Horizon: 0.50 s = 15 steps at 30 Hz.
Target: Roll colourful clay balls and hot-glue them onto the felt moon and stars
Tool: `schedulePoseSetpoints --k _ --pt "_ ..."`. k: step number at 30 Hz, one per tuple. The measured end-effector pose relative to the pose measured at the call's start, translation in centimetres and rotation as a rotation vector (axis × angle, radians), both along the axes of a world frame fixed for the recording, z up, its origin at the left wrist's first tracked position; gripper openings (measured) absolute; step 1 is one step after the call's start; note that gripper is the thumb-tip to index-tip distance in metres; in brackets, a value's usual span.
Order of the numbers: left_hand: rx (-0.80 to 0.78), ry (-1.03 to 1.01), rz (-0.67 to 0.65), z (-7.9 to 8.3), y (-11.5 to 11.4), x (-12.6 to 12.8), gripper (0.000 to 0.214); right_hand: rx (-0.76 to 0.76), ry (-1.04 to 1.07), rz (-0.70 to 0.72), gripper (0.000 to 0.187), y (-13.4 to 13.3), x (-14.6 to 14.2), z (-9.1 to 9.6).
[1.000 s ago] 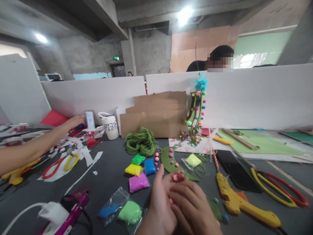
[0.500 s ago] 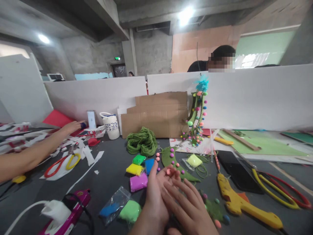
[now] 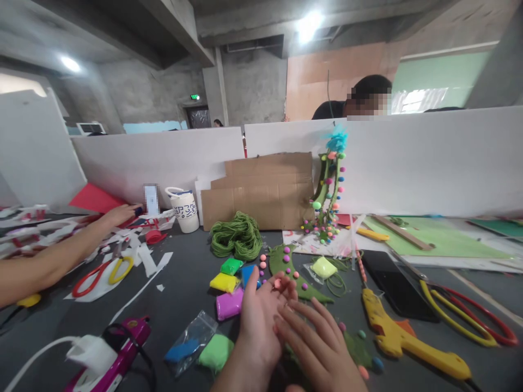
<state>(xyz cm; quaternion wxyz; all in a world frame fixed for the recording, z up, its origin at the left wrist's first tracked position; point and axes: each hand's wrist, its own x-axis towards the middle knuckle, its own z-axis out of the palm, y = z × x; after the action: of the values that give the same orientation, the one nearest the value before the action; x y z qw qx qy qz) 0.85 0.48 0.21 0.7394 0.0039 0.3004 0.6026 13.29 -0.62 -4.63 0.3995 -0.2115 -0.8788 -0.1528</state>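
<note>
My left hand (image 3: 261, 321) is palm up in the lower middle, its fingers curled a little around a small pink lump of clay (image 3: 278, 283). Flat and slanting over that palm lies my right hand (image 3: 316, 340), fingers stretched out; whether something is pressed beneath them is hidden. Just beyond the hands rests a green felt crescent (image 3: 281, 261) dotted with purple and pink balls. Pink clay balls (image 3: 263, 265) sit beside its left edge. Packs of purple clay (image 3: 229, 305), yellow clay (image 3: 224, 282) and green clay (image 3: 231, 265) lie left of my left hand.
A yellow glue gun (image 3: 388, 326), a black phone (image 3: 392, 283) and scissors (image 3: 453, 310) lie right. Green yarn (image 3: 237, 235) sits before cardboard (image 3: 261, 190). A decorated hanging piece (image 3: 329, 185) stands behind. Another person's arm (image 3: 73, 239) reaches in left, near a power strip (image 3: 122, 359).
My right hand has shifted slightly down and away from my left fingers, showing more of the left palm. The pink lump stays at the left fingers.
</note>
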Motion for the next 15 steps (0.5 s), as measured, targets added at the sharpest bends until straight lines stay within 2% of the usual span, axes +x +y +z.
schedulePoseSetpoints --k 2,5,7,10,12,15 --pt "-0.014 -0.001 -0.006 -0.08 -0.03 0.03 0.043 0.012 -0.016 0.005 0.062 0.02 -0.06 0.02" --pt "-0.025 0.003 -0.045 -0.11 -0.05 -0.03 0.046 -0.033 -0.039 -0.022 0.056 0.08 -0.03 0.00" --pt "-0.009 0.004 -0.015 -0.07 0.03 -0.15 0.042 -0.029 -0.023 -0.002 0.053 0.07 0.00 -0.03" --pt "-0.008 0.010 0.035 -0.09 0.07 -0.19 0.039 -0.014 -0.025 0.043 0.062 0.00 -0.15 -0.13" --pt "-0.038 0.017 0.013 -0.13 -0.01 -0.07 0.042 -0.028 -0.034 0.017 0.065 0.01 -0.29 -0.26" --pt "-0.053 0.022 -0.004 -0.12 -0.08 0.07 0.044 -0.022 -0.025 -0.028 0.058 0.11 -0.33 -0.41"
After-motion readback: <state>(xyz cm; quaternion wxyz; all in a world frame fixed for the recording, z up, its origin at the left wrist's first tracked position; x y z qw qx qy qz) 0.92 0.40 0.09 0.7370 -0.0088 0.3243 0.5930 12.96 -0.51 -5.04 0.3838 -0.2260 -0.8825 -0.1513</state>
